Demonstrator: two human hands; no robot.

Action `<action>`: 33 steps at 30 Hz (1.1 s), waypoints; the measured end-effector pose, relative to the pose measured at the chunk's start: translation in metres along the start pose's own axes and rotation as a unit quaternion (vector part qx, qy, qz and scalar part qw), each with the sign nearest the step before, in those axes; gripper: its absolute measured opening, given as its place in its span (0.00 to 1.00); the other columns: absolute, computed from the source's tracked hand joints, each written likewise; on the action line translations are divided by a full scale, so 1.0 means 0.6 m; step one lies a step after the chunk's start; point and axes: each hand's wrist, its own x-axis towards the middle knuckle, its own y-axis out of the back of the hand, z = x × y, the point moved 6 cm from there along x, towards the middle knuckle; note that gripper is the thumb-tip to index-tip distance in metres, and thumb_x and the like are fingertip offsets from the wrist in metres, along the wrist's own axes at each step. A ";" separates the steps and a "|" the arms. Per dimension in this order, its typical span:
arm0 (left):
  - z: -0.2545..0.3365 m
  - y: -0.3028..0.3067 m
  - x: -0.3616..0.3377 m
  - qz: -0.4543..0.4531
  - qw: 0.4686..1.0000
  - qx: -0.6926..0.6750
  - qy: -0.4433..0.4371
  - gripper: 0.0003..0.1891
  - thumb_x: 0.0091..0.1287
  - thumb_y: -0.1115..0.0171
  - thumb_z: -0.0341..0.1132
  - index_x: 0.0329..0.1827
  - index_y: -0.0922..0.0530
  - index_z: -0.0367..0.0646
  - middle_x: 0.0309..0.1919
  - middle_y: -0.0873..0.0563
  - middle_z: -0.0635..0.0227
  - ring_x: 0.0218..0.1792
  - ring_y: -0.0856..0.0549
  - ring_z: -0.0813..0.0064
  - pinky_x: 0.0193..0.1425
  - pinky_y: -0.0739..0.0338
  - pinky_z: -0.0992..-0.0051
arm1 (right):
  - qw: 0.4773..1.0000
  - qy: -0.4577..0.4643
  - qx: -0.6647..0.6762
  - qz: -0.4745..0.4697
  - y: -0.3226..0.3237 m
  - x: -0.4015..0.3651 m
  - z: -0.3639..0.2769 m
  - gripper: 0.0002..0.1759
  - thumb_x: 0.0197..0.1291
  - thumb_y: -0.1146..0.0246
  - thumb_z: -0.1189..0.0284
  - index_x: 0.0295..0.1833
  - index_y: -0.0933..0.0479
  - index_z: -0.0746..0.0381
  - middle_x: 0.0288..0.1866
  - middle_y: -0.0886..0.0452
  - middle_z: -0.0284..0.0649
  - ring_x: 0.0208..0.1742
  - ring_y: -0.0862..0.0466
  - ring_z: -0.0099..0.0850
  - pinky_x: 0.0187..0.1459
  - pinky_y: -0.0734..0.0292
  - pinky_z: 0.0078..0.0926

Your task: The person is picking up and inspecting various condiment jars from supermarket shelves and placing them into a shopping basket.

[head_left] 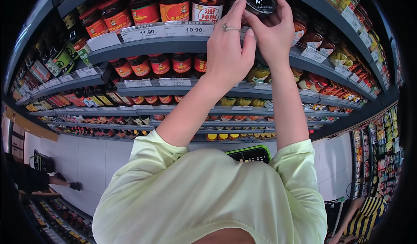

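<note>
Both my arms reach up to the upper shelf. My right hand (276,33) is wrapped round a jar with a black lid (260,1) that bears white characters. Against the left side of this jar, my left hand (231,37) has its fingers pressed together, a ring on one of them; whether it grips the jar too is hard to make out. Just left of my hands stands a jar with a white and red label (207,8), and beside it are several red-lidded jars (174,7) above price tags.
Lower shelves (152,82) hold more jars and bottles. A green-edged basket (249,152) is partly hidden below my chest. One person's legs (61,181) show at the left, and another person in a striped top (367,213) is at the lower right.
</note>
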 end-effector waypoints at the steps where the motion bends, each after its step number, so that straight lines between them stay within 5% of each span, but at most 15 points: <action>1: 0.000 -0.001 -0.006 0.000 1.000 -0.001 -0.001 0.28 0.64 0.43 0.28 0.68 0.35 0.38 0.58 0.23 0.48 0.53 0.17 0.60 0.56 0.23 0.69 | 0.999 0.020 0.021 0.018 0.002 -0.006 -0.002 0.37 0.49 0.28 0.80 0.64 0.37 0.70 0.55 0.23 0.47 0.53 0.19 0.31 0.53 0.21 0.26; 6: 0.016 0.002 -0.027 0.027 0.997 -0.042 -0.052 0.28 0.60 0.42 0.24 0.67 0.34 0.35 0.60 0.24 0.49 0.59 0.22 0.55 0.62 0.28 0.65 | 0.992 0.100 0.067 0.034 0.015 -0.026 -0.018 0.41 0.46 0.30 0.87 0.66 0.40 0.69 0.60 0.29 0.45 0.59 0.24 0.32 0.60 0.26 0.29; 11: 0.037 0.022 -0.039 0.064 0.986 -0.086 -0.124 0.30 0.54 0.40 0.22 0.64 0.31 0.36 0.60 0.24 0.51 0.61 0.23 0.52 0.63 0.29 0.61 | 0.974 0.204 0.058 0.073 0.028 -0.054 -0.054 0.46 0.40 0.24 0.83 0.66 0.40 0.70 0.57 0.27 0.46 0.55 0.22 0.33 0.56 0.23 0.29; 13: 0.052 0.036 -0.043 0.073 0.979 -0.079 -0.175 0.30 0.50 0.38 0.23 0.62 0.27 0.42 0.60 0.22 0.60 0.59 0.22 0.57 0.60 0.28 0.61 | 0.969 0.229 0.051 0.075 0.037 -0.071 -0.085 0.48 0.39 0.23 0.82 0.66 0.41 0.71 0.58 0.27 0.48 0.55 0.22 0.36 0.58 0.24 0.32; 17: 0.093 0.056 -0.060 0.084 0.965 0.030 -0.246 0.20 0.59 0.40 0.32 0.56 0.22 0.58 0.60 0.21 0.71 0.59 0.23 0.65 0.63 0.31 0.63 | 0.969 0.197 -0.061 0.137 0.072 -0.121 -0.135 0.51 0.38 0.21 0.76 0.67 0.43 0.71 0.61 0.29 0.51 0.58 0.23 0.42 0.60 0.24 0.36; 19: 0.098 0.069 -0.065 0.078 0.970 -0.014 -0.229 0.18 0.59 0.41 0.36 0.54 0.21 0.65 0.60 0.21 0.73 0.60 0.24 0.66 0.64 0.32 0.63 | 0.978 0.111 -0.039 0.173 0.076 -0.146 -0.148 0.55 0.37 0.19 0.66 0.69 0.43 0.69 0.62 0.30 0.51 0.61 0.25 0.43 0.63 0.27 0.39; 22: 0.077 0.081 -0.072 0.020 0.985 -0.049 -0.165 0.26 0.50 0.32 0.39 0.57 0.21 0.58 0.63 0.25 0.63 0.62 0.25 0.61 0.64 0.32 0.60 | 0.990 0.041 -0.010 0.137 0.092 -0.182 -0.150 0.62 0.36 0.21 0.47 0.69 0.44 0.70 0.63 0.31 0.50 0.63 0.27 0.42 0.65 0.31 0.40; 24: 0.059 0.084 -0.084 -0.065 0.981 -0.144 -0.110 0.41 0.39 0.23 0.40 0.63 0.25 0.49 0.67 0.30 0.55 0.63 0.26 0.56 0.63 0.30 0.60 | 0.995 -0.013 -0.001 0.094 0.099 -0.206 -0.139 0.56 0.38 0.21 0.54 0.68 0.41 0.71 0.64 0.31 0.48 0.64 0.28 0.40 0.67 0.35 0.38; 29: 0.042 0.055 -0.143 -0.291 0.942 -0.148 0.075 0.48 0.45 0.23 0.42 0.72 0.37 0.49 0.53 0.20 0.55 0.50 0.19 0.57 0.53 0.23 0.67 | 0.971 -0.170 0.161 0.042 0.083 -0.240 -0.100 0.38 0.51 0.33 0.84 0.68 0.41 0.72 0.64 0.33 0.48 0.65 0.30 0.33 0.63 0.31 0.30; 33: 0.028 0.029 -0.192 -0.279 0.923 -0.205 0.168 0.48 0.44 0.23 0.40 0.72 0.37 0.49 0.53 0.20 0.57 0.52 0.18 0.60 0.58 0.25 0.67 | 0.957 -0.227 0.175 0.045 0.088 -0.268 -0.077 0.34 0.54 0.35 0.85 0.68 0.39 0.70 0.60 0.28 0.46 0.60 0.25 0.32 0.61 0.29 0.30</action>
